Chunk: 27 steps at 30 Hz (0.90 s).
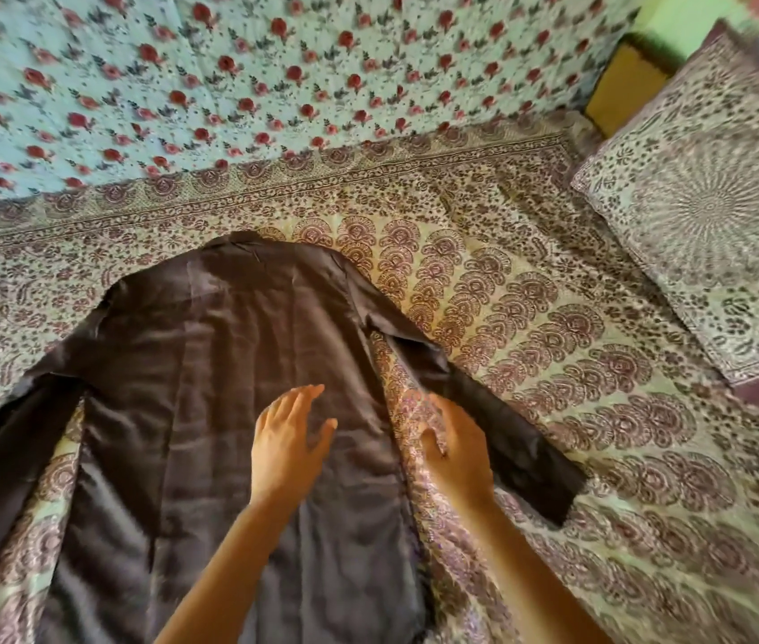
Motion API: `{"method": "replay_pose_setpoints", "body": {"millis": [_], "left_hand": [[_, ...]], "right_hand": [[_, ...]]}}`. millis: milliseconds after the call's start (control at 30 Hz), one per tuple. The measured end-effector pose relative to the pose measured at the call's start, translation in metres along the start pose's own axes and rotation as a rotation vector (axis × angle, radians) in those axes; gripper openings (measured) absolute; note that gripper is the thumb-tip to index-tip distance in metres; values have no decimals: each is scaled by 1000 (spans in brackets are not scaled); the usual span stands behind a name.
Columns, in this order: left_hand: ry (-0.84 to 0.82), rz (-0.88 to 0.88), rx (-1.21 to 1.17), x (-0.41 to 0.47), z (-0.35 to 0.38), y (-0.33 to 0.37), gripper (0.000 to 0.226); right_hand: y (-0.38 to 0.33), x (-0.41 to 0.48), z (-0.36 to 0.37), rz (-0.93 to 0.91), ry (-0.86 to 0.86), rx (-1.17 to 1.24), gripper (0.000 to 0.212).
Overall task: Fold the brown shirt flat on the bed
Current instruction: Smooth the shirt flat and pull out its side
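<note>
I see my left hand (287, 443) lying palm-down on the middle of the brown shirt (229, 388), fingers spread and thumb out, holding nothing. My right hand (454, 446) sits just beside it at the shirt's right edge, fingers curled down toward the cloth; I cannot tell whether it pinches the fabric or only rests there. Both forearms reach in from the lower edge. The shirt lies spread on the bed (600, 411), collar end away from me, one sleeve (521, 439) angled out past my right hand and the other sleeve (1, 457) trailing toward the lower left, with strips of the bed's covering showing between sleeves and body. That covering is a cream sheet printed in maroon paisley and fan motifs. A pillow (712, 211) in a matching print rests at the upper right. Behind the bed hangs a pale blue cloth (275, 76) dotted with red roses, and a yellow-green wall (675, 16) shows in the far corner.
</note>
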State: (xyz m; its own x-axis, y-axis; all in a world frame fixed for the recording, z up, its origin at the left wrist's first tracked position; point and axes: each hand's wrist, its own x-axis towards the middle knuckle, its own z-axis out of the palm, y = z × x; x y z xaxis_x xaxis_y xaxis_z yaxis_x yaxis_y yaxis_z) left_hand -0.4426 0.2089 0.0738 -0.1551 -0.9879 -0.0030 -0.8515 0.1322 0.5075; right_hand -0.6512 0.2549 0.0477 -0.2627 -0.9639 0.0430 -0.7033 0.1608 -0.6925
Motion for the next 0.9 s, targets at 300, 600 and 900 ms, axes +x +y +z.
{"method": "replay_pose_setpoints", "body": {"millis": [300, 600, 900], "left_hand": [[-39, -159, 33, 2, 69, 97, 37], [-91, -201, 29, 34, 146, 89, 40], [-106, -181, 156, 128, 180, 58, 57]], "right_hand": [[134, 12, -62, 150, -332, -285, 34], [194, 51, -29, 373, -284, -495, 45], [219, 124, -29, 238, -143, -172, 21]]}}
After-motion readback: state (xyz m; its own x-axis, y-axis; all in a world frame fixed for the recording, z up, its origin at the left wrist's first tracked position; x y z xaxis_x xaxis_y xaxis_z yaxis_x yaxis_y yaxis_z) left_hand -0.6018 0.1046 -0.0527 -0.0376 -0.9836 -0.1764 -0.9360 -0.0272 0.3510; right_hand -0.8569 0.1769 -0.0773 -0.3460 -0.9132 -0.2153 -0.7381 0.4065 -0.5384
